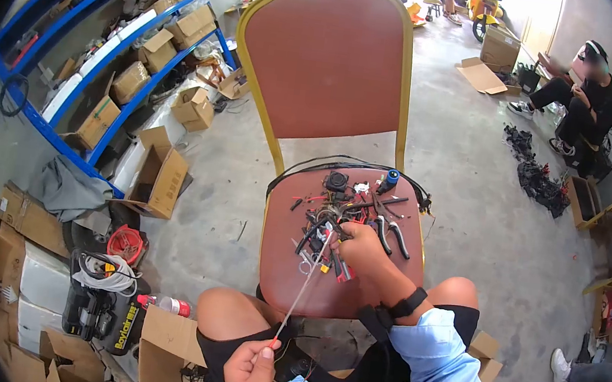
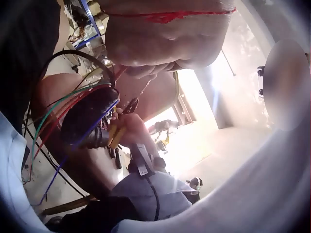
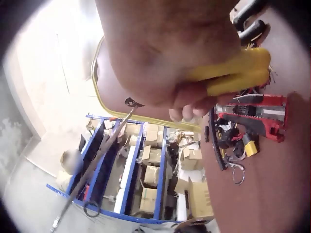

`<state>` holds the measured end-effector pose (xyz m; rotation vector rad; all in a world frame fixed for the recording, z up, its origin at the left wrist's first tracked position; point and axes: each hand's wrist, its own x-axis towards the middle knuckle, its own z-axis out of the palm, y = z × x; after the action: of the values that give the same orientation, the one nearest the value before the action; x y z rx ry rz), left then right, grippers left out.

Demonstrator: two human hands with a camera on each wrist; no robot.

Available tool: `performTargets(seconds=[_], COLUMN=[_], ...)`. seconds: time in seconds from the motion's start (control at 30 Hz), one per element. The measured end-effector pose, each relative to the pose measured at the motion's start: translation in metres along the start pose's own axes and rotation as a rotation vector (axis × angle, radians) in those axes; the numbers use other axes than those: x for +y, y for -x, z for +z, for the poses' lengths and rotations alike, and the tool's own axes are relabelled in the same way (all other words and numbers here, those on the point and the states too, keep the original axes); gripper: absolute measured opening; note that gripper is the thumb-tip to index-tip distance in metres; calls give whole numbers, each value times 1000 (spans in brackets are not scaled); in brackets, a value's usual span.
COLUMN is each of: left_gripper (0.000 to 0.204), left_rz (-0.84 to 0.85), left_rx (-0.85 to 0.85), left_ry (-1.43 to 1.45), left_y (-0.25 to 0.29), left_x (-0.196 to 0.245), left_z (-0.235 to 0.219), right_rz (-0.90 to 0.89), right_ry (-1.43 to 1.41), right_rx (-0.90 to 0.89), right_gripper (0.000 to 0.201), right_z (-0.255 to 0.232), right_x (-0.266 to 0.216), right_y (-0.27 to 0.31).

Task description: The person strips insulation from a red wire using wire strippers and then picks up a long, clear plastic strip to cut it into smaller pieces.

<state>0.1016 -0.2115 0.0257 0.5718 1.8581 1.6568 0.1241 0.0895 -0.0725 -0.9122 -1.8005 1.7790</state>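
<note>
My right hand (image 1: 363, 251) grips yellow-handled pliers (image 3: 238, 80) over the chair seat, with their dark tip beyond the fingers. A thin pale cable (image 1: 298, 301) stretches from the tip of the pliers down to my left hand (image 1: 251, 371). That hand pinches the cable's red end between thumb and fingers, above my lap. Beneath the right hand lies a pile of short black and red wire pieces and connectors. A red-and-grey hand tool (image 3: 257, 114) and a small yellow connector (image 3: 250, 147) are beside it. Black-and-grey-handled pliers (image 1: 392, 236) lie to its right.
The reddish chair (image 1: 287, 284) stands before me, a blue-topped cylinder (image 1: 391, 179) and a black round part (image 1: 336, 181) on its seat. Blue shelves (image 1: 110, 140) with cartons line the left. A black tool case (image 1: 96, 310) and an open carton (image 1: 169, 338) are lower left. A person (image 1: 596, 101) sits at right.
</note>
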Motion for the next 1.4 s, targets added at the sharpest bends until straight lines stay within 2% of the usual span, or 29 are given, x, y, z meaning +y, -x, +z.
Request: performTargets(seconds=[0.07,0.1,0.3,0.4,0.43,0.5,0.53,0.63,0.7,0.8,0.83,0.97,1.03,1.13,1.3,1.4], left_gripper=[22,22,23,24,22,20,19,20,20,23,24,26,27,27,27,27], left_rz=[-19,-25,-61,-111,-95,6,58,-79,-47,-4,1,126,189,242,175,151], left_rx=[21,30,53,84,79,149,175,359,258,184,163,-44,-161,-212,-280,-318], left_ry=[16,26,-17,41,36,162,214,339,352,502,564,436,401,439,449,492], left_y=[7,9,23,31,33,54,59,58,50,27,18,-28,-52,-82,-120,-138], left_x=[3,4,13,12,11,-5,-7,25,32,44,48,74,84,98,101,92], left_z=[-3,-4,-16,-20,-25,-48,-62,-72,-72,-62,-59,-37,-21,10,41,56], right_rz=[4,-5,100,15,77,198,105,177,247,342,364,439,445,458,505,549], right_ry=[-19,62,-23,20,-72,-254,-435,-356,-396,-487,-473,-440,-474,-573,-747,-755], right_rx=[-24,5,-39,-13,20,82,74,57,-28,-235,-332,-313,-300,-337,-290,-264], right_gripper=[11,13,19,12,12,12,13,16,19,23,31,53,55,62,75,66], right_z=[5,6,13,12,11,-10,-45,-51,-38,-32,-33,-34,-33,-37,-45,-46], right_x=[8,-9,-5,-17,-4,33,32,1,-13,-4,-7,-26,-23,-20,-33,-33], right_y=[0,7,-2,8,-3,-32,-37,-18,-13,-5,-4,5,6,5,13,9])
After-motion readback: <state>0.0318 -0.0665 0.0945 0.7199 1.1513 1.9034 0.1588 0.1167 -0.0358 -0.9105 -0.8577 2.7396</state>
